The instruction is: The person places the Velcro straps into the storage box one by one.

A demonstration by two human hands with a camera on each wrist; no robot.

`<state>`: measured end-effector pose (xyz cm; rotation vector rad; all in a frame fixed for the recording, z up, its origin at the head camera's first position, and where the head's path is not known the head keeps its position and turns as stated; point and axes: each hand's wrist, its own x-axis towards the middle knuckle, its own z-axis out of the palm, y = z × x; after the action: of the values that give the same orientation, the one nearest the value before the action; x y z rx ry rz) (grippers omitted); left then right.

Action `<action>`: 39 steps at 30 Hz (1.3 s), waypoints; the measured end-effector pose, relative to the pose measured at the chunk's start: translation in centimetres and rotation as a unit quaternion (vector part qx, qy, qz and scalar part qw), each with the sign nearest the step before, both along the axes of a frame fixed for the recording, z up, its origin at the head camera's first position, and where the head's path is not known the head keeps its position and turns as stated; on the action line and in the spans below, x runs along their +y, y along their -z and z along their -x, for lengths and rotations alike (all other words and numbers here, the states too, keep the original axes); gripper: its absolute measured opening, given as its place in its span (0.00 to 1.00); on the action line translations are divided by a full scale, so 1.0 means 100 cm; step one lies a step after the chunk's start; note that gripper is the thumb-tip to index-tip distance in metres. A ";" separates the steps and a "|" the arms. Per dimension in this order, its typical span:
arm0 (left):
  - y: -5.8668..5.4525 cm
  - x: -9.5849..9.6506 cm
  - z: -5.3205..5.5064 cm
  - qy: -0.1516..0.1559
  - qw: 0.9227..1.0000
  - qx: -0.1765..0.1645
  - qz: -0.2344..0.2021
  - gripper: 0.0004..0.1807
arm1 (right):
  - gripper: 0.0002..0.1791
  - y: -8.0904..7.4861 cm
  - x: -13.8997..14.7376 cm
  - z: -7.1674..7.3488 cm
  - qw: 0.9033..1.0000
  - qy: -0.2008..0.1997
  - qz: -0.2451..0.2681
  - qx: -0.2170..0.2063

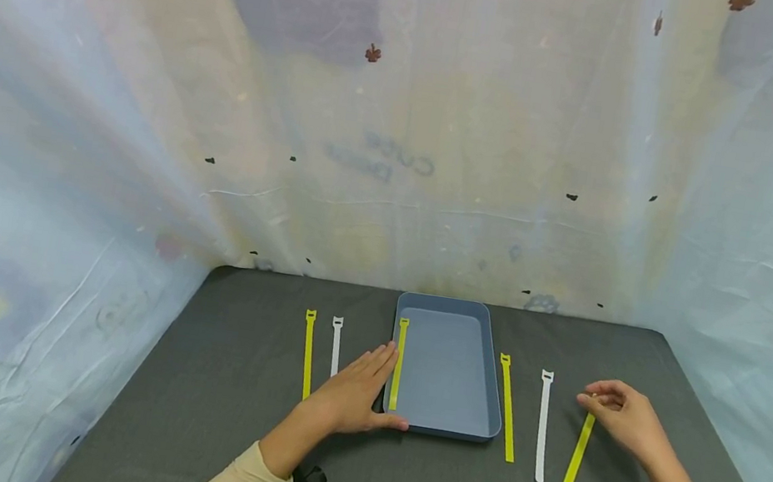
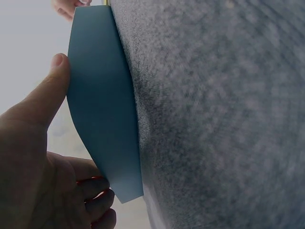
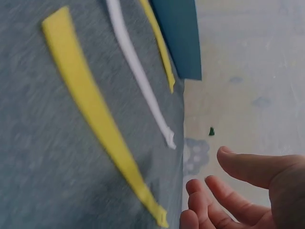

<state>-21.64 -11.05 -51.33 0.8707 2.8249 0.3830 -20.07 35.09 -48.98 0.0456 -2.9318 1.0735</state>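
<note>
A blue-grey rectangular tray (image 1: pixel 452 374) lies on the dark cloth in the head view. My left hand (image 1: pixel 351 391) rests along its left side, fingers straight, thumb at the near left corner. In the left wrist view, thumb and fingertips touch the tray wall (image 2: pixel 102 95). One yellow cable tie (image 1: pixel 398 369) lies inside the tray by its left wall. My right hand (image 1: pixel 620 415) hovers over the head end of the rightmost yellow cable tie (image 1: pixel 578 455). In the right wrist view, its thumb and fingers are apart with nothing between them, and that yellow tie (image 3: pixel 93 107) lies flat.
Right of the tray lie another yellow tie (image 1: pixel 508 408) and a white tie (image 1: pixel 543 426). Left of it are a yellow tie (image 1: pixel 308 355) and a white tie (image 1: pixel 335 344), partly hidden by the left hand. Patterned curtains (image 1: pixel 388 233) enclose the table's back and sides.
</note>
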 end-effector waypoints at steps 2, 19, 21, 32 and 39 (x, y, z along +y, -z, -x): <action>-0.001 0.000 0.000 0.001 1.000 -0.001 -0.001 0.66 | 0.21 0.003 0.004 -0.002 1.000 0.004 -0.010 -0.005; -0.006 0.001 -0.003 0.000 1.000 -0.004 -0.003 0.66 | 0.28 0.019 0.022 -0.003 0.994 0.046 -0.064 -0.075; -0.006 0.001 -0.003 0.000 1.000 -0.006 -0.003 0.66 | 0.29 0.020 0.022 -0.002 0.993 0.053 -0.066 -0.077; -0.004 0.000 -0.004 -0.004 1.000 -0.003 -0.003 0.66 | 0.30 0.024 0.011 0.003 0.993 0.062 -0.062 -0.082; -0.003 -0.001 -0.003 -0.001 1.000 0.002 0.000 0.66 | 0.24 0.022 0.005 0.006 0.992 0.071 -0.055 -0.088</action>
<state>-21.38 -11.13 -51.06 0.8687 2.8292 0.3833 -20.64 35.57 -51.22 -0.2674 -3.0904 0.9401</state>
